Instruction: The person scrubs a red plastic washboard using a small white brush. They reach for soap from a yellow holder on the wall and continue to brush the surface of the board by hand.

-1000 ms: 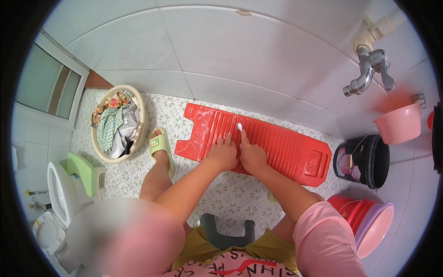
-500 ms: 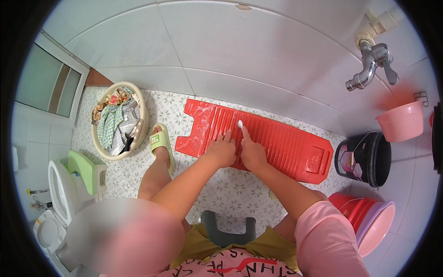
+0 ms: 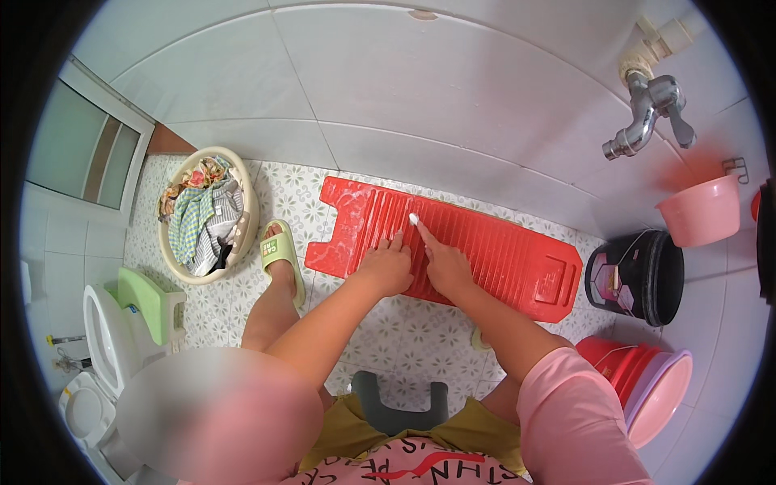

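A red ribbed washboard (image 3: 509, 252) lies across the tiled floor in front of me, wet-looking at its notched left end. My left hand (image 3: 386, 268) rests on its left half, fingers stretched forward and flat, holding nothing I can see. Close beside it, my right hand (image 3: 449, 267) points its index finger along the ridges, with the other fingers partly hidden beneath. At that fingertip is a small white lump (image 3: 413, 219), too small to name; the finger seems to touch it rather than grip it.
An oval basket (image 3: 254, 234) of clothes stands left of my slippered foot (image 3: 281, 255). Left of me are a green stool (image 3: 145, 299) and a toilet (image 3: 101, 339). At right are a black bucket (image 3: 667, 275), a red bucket (image 3: 602, 356), a hanging pink dipper (image 3: 702, 214) and a tap (image 3: 643, 117).
My right index fingertip and the white lump have shifted slightly left on the washboard. My left hand stays in nearly the same place.
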`<state>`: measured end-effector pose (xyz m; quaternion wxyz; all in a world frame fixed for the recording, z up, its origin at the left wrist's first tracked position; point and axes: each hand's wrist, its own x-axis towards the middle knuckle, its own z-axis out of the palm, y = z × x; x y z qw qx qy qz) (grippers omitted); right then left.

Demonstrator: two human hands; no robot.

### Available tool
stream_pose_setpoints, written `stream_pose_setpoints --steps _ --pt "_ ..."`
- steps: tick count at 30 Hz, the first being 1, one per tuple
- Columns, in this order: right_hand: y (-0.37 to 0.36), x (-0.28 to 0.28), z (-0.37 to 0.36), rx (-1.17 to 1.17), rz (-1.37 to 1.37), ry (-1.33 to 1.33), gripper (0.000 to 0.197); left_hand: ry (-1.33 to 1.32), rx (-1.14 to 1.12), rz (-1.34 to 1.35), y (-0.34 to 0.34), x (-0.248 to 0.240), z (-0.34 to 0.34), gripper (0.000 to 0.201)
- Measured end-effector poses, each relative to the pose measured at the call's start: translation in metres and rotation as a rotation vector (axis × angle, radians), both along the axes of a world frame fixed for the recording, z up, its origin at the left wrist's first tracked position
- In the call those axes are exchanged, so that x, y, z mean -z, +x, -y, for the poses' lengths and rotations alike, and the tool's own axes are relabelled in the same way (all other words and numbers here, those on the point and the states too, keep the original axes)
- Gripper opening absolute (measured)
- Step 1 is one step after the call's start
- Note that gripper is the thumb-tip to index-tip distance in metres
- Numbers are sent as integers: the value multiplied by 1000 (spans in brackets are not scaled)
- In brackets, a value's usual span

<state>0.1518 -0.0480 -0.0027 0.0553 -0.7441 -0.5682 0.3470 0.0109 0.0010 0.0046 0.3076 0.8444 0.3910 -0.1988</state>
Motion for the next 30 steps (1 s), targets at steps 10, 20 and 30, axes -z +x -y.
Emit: stream_pose_setpoints --steps 10,20,30 --pt "18 15 -13 4 143 109 60 20 3 10 2 -2 0 58" --pt "24 14 -12 -52 95 126 55 15 -7 25 1 0 -2 58" --pt "21 -7 -17 -116 136 102 47 46 -9 40 0 3 -1 61"
